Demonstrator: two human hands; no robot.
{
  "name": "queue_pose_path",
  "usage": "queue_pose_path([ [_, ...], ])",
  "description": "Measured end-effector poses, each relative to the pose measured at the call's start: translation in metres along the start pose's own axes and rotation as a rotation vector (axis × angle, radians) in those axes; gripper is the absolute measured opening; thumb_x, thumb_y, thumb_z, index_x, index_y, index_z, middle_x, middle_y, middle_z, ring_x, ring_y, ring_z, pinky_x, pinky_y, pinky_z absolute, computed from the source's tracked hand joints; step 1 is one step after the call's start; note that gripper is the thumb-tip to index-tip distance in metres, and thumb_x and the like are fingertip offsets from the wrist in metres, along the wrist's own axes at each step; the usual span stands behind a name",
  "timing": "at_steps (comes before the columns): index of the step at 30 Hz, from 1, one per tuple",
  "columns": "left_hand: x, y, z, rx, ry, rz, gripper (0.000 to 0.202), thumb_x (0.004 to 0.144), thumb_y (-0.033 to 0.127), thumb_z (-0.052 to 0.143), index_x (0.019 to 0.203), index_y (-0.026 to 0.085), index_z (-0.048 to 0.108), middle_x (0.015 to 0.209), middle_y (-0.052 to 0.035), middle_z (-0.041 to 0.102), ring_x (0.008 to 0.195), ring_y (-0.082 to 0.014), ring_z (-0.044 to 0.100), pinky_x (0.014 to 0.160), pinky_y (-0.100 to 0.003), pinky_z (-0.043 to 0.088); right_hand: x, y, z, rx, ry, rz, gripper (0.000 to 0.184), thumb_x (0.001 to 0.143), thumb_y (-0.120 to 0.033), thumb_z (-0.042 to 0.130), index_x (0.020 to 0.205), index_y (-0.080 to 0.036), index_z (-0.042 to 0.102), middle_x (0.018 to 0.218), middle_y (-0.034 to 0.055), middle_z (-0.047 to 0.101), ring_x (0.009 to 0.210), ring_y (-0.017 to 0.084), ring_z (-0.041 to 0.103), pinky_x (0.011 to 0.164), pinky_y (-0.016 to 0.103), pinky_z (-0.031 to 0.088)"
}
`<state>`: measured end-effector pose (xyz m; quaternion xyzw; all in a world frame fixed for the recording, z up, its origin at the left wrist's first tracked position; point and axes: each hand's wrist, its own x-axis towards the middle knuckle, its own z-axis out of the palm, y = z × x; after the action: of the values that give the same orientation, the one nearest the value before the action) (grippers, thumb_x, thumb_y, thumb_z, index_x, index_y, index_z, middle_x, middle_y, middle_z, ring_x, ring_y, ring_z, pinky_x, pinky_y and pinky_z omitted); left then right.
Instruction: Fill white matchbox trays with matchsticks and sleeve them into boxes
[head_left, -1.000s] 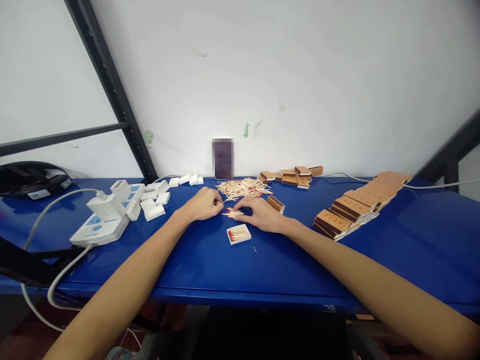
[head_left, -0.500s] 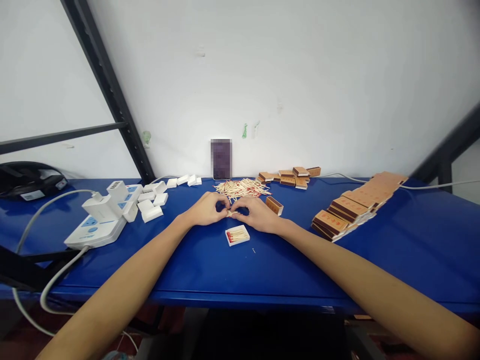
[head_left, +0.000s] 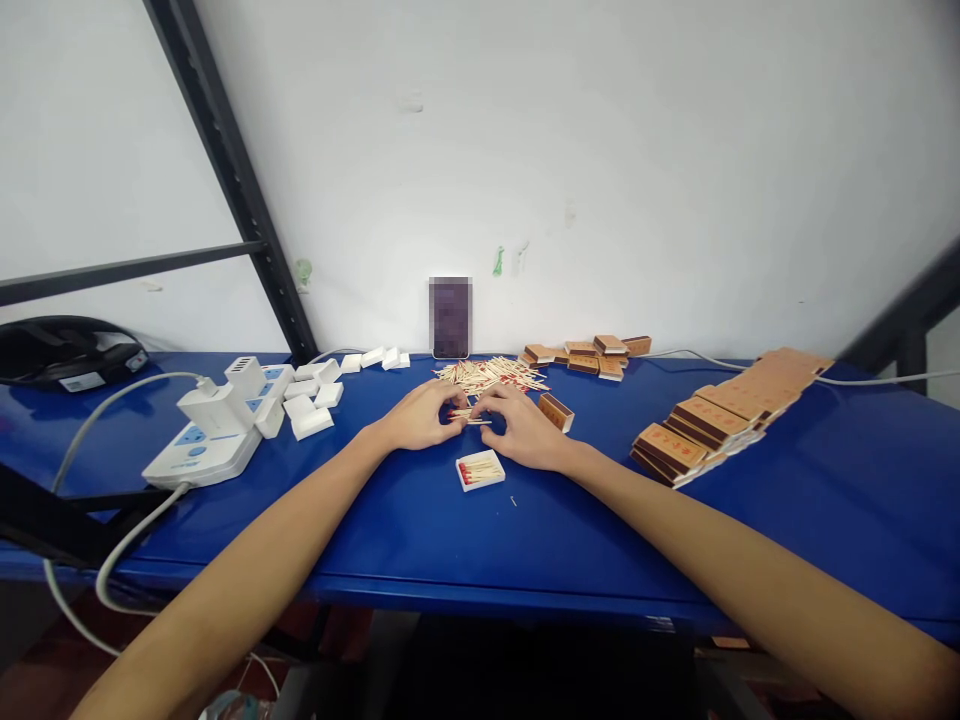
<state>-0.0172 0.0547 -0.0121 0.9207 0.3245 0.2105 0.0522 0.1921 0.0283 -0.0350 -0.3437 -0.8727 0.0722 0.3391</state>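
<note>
Between my two hands is a small bunch of matches [head_left: 469,416], red heads toward the left. My left hand [head_left: 424,415] is closed, its thumb and fingertips pinching the bunch near the heads. My right hand [head_left: 520,428] curls round the stick ends, fingertips on the matches and partly hiding them. Just in front lies a white matchbox tray [head_left: 491,485] holding several matches, heads to the left. Behind my hands is a loose pile of matches [head_left: 491,375]. Beside my right hand stands a brown matchbox sleeve [head_left: 556,412].
White empty trays [head_left: 311,420] lie at the left, near a power strip [head_left: 217,462] with plugs and cables. Matchboxes [head_left: 585,355] are heaped at the back; a long row of them [head_left: 712,420] spreads at the right. A phone-like device [head_left: 451,318] leans on the wall.
The matches between my hands show more clearly now, red heads visible at the left. My fingertips have shifted slightly apart. The whole view has moved a little.
</note>
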Motion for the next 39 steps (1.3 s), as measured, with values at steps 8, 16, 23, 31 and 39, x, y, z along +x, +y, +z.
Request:
queue_pose_path([
  [8, -0.005, -0.003, -0.007, 0.025, -0.021, -0.016, 0.011, 0.077, 0.022, 0.056, 0.087, 0.018, 0.058, 0.089, -0.0027, 0.062, 0.087, -0.0199, 0.055, 0.077, -0.031, 0.043, 0.0, 0.0, 0.002, -0.087, -0.021, 0.099, 0.007, 0.08, -0.015, 0.062, 0.084, -0.018, 0.066, 0.086, 0.0048, 0.056, 0.089, 0.02, 0.054, 0.081, 0.033, 0.042],
  [16, -0.009, 0.003, -0.008, -0.016, -0.03, 0.003, 0.011, 0.078, 0.024, 0.059, 0.087, 0.019, 0.062, 0.085, -0.0019, 0.06, 0.082, -0.018, 0.054, 0.074, -0.029, 0.043, 0.002, 0.0, 0.001, -0.09, -0.044, 0.11, 0.008, 0.081, -0.012, 0.059, 0.078, -0.017, 0.063, 0.079, 0.0029, 0.057, 0.08, 0.017, 0.053, 0.074, 0.028, 0.039],
  [23, -0.007, 0.01, -0.012, 0.032, -0.083, 0.003, 0.018, 0.079, 0.023, 0.057, 0.094, 0.02, 0.067, 0.087, -0.0037, 0.057, 0.083, -0.0192, 0.055, 0.077, -0.031, 0.044, 0.003, -0.001, 0.0, -0.028, -0.071, 0.134, 0.008, 0.078, -0.011, 0.059, 0.073, -0.017, 0.06, 0.073, 0.0002, 0.055, 0.069, 0.013, 0.049, 0.066, 0.025, 0.035],
  [31, -0.005, 0.016, -0.01, 0.05, -0.1, 0.025, 0.014, 0.08, 0.023, 0.056, 0.088, 0.02, 0.067, 0.084, -0.0036, 0.056, 0.079, -0.0184, 0.055, 0.071, -0.029, 0.043, 0.004, -0.002, -0.01, 0.089, -0.195, 0.133, 0.006, 0.077, -0.013, 0.058, 0.075, -0.017, 0.063, 0.069, -0.002, 0.054, 0.064, 0.011, 0.048, 0.062, 0.024, 0.034],
  [39, -0.007, 0.012, -0.015, 0.103, -0.108, 0.032, 0.015, 0.077, 0.023, 0.057, 0.088, 0.019, 0.066, 0.086, -0.0034, 0.058, 0.08, -0.0186, 0.056, 0.072, -0.03, 0.042, 0.0, -0.001, -0.019, 0.108, -0.204, 0.148, 0.007, 0.076, -0.013, 0.058, 0.072, -0.017, 0.064, 0.068, -0.0013, 0.057, 0.063, 0.012, 0.048, 0.061, 0.025, 0.037],
])
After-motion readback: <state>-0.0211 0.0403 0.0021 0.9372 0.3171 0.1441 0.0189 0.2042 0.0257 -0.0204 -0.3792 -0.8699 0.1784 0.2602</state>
